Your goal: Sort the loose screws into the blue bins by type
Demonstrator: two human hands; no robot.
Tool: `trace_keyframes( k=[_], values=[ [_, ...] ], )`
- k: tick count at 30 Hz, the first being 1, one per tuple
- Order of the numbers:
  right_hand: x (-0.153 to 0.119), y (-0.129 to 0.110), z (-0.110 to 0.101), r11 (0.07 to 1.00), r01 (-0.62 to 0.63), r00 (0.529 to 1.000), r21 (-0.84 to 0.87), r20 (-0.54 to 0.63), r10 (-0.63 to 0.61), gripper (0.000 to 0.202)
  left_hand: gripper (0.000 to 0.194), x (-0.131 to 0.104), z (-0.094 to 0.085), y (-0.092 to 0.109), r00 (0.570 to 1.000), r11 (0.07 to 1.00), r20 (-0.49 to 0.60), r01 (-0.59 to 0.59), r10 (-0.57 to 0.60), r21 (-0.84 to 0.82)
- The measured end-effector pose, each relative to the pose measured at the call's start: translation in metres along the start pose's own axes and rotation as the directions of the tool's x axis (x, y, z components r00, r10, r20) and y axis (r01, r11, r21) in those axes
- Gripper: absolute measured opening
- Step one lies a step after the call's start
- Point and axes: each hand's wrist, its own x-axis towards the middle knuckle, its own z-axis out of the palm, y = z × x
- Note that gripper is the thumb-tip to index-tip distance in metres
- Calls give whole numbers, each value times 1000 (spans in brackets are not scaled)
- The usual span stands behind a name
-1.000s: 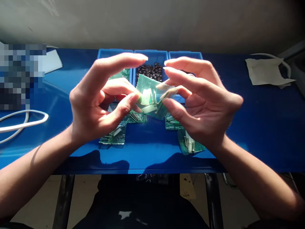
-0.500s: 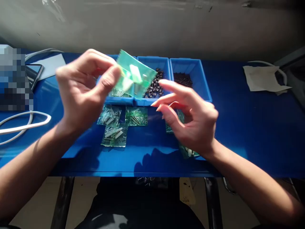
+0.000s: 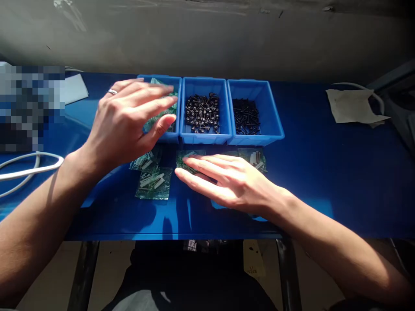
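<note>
My left hand [image 3: 129, 116], fingers spread and holding nothing, is over the left blue bin [image 3: 167, 137], which has green packets [image 3: 157, 81] in it. Palm down, my right hand [image 3: 223, 179] has its fingers stretched out, the tips on a green packet [image 3: 194, 153] in front of the middle bin. One green packet [image 3: 154, 183] with white and metal pieces lies on the table near its front edge; another [image 3: 145, 160] is partly under my left hand. Behind my right hand lies a further packet [image 3: 254, 156].
The middle bin [image 3: 205, 138] holds dark screws [image 3: 202, 112], the right bin [image 3: 272, 125] thinner dark screws [image 3: 244, 116]. A beige paper [image 3: 352, 107] lies on the blue table [image 3: 324, 172] at right. White cable [image 3: 32, 172] and white paper [image 3: 74, 88] are at left.
My left hand has let go of the green packet and opened over the left bin. My right hand has moved left and down, its fingers now stretched out over a packet on the table.
</note>
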Motion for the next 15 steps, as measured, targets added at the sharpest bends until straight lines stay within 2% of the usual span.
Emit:
trace_keyframes(
  k=[2, 4, 6, 8, 11, 13, 15],
  values=[
    [0, 2, -1, 999, -21, 998, 41, -62, 23, 35, 40, -2, 4, -3, 997, 1000, 71, -8, 7, 13],
    [0, 3, -1, 989, -79, 982, 125, -159, 98, 30, 53, -5, 7, -5, 993, 1000, 118, 18, -19, 4],
    [0, 5, -3, 953, -176, 943, 245, -236, 235, 28, 70, -7, 9, -7, 985, 999, 165, 43, -43, 0],
    [2, 6, -7, 880, -281, 887, 383, -247, 391, 33, 83, -8, 8, -5, 978, 997, 197, 71, -70, 4],
    [4, 7, -15, 730, -407, 803, 550, -166, 572, 43, 79, -5, 3, 3, 994, 999, 101, 44, -45, 10],
    [6, 7, -20, 683, -429, 771, 591, -154, 618, 44, 75, -1, -1, 12, 999, 999, -32, -43, 43, 24],
    [7, 6, -22, 667, -419, 755, 616, -171, 633, 34, 72, 1, -2, 23, 983, 989, -114, -144, 145, 24]
  ],
)
